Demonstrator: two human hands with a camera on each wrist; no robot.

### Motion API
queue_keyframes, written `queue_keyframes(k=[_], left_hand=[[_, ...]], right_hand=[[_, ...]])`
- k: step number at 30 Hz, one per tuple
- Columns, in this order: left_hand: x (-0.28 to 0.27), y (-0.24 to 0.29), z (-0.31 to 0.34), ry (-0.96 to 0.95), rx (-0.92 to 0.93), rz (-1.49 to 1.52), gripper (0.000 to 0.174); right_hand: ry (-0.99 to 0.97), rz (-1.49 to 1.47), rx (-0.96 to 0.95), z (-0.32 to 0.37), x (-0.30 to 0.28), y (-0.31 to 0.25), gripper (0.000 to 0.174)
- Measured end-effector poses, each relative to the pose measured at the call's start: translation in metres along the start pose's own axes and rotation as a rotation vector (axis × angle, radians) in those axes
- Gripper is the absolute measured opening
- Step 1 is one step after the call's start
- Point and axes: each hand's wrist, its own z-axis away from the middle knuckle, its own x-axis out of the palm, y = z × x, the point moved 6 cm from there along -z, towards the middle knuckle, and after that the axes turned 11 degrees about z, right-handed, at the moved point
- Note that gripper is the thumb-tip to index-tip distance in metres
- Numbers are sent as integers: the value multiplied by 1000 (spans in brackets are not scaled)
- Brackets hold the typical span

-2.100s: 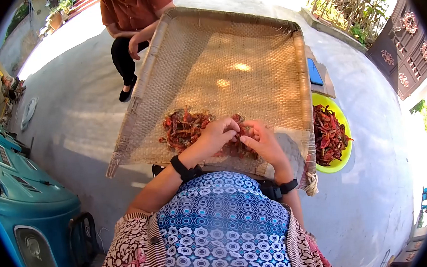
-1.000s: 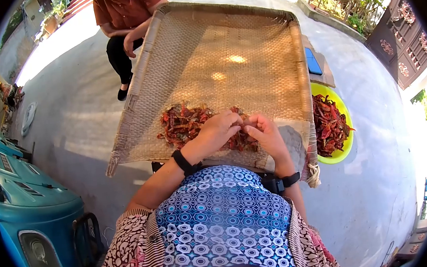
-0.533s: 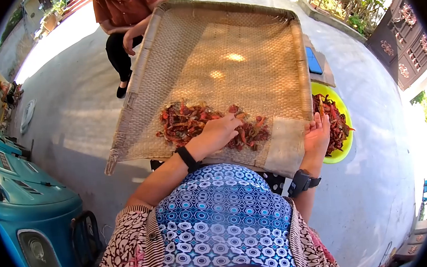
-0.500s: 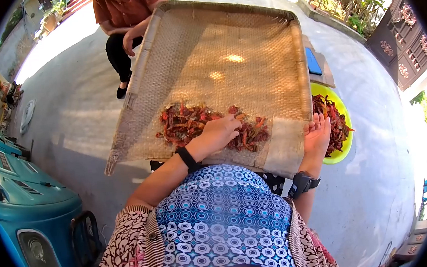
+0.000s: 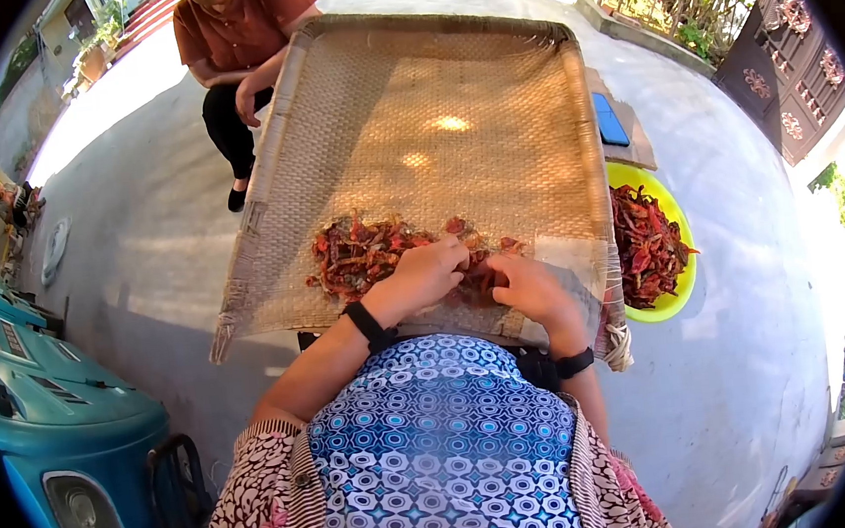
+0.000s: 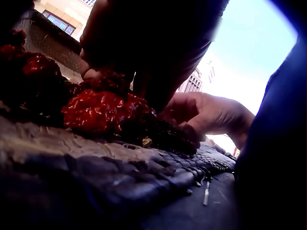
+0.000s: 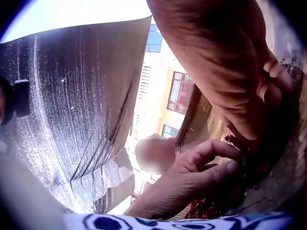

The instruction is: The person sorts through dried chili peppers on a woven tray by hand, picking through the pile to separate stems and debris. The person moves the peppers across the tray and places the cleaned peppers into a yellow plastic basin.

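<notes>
Dried red chillies [image 5: 367, 253] lie in a heap along the near edge of a woven tray [image 5: 448, 83]. My left hand [image 5: 423, 276] is over their right part, and its thumb and index finger pinch at a dark chilli in the right wrist view, where the left hand [image 7: 187, 179] shows from the side. Close by on the right, my right hand [image 5: 536, 295] has bent fingers down at the chillies; its grip is hidden. Wrinkled red chillies [image 6: 103, 112] stand close to the left wrist camera, with the right hand [image 6: 211, 115] beyond them.
To the tray's right stands a yellow-green bowl [image 5: 684, 288] of dried chillies. A blue phone [image 5: 610, 118] lies on cardboard [image 5: 640, 148] above it. A person in a rust shirt [image 5: 250, 24] is by the tray's far left corner. A teal vehicle [image 5: 77, 410] stands at left.
From beside the bowl at the tray's right edge, my right hand has moved left to the chillies near my left hand. The left hand remains over the pile. The head view has shifted slightly.
</notes>
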Motion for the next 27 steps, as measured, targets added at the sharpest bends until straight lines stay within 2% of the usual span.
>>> queue_keyframes(k=[2, 5, 8, 11, 14, 17, 18, 20, 23, 25, 27], left_hand=[[0, -1, 0, -14, -3, 5, 12], [-8, 2, 3, 70, 15, 69, 12], [-22, 12, 7, 134, 52, 176, 12], [-29, 13, 10, 165, 19, 194, 12], [-32, 6, 11, 195, -21, 246, 12], [-35, 5, 12, 211, -88, 259, 12], [-34, 5, 12, 222, -82, 252, 12], [-32, 5, 11, 243, -63, 238, 11], [-33, 17, 6, 263, 20, 264, 12], [-30, 25, 0, 195, 27, 279, 14], [-26, 30, -7, 134, 25, 290, 16]], right_hand=[[8, 145, -7, -2, 2, 2, 29], [-72, -91, 79, 0, -3, 1, 20], [58, -252, 117, 11, -24, 0, 13], [116, -165, 192, 19, -40, 30, 12], [242, -341, 284, 31, -59, 61, 13], [693, -494, 420, 51, -97, 78, 17], [950, -477, 411, 60, -110, 80, 22], [1279, -390, 535, 75, -114, 80, 23], [873, -443, 391, 53, -95, 72, 23], [448, -514, 273, 28, -63, 36, 22], [208, -464, 208, 14, -35, 7, 19]])
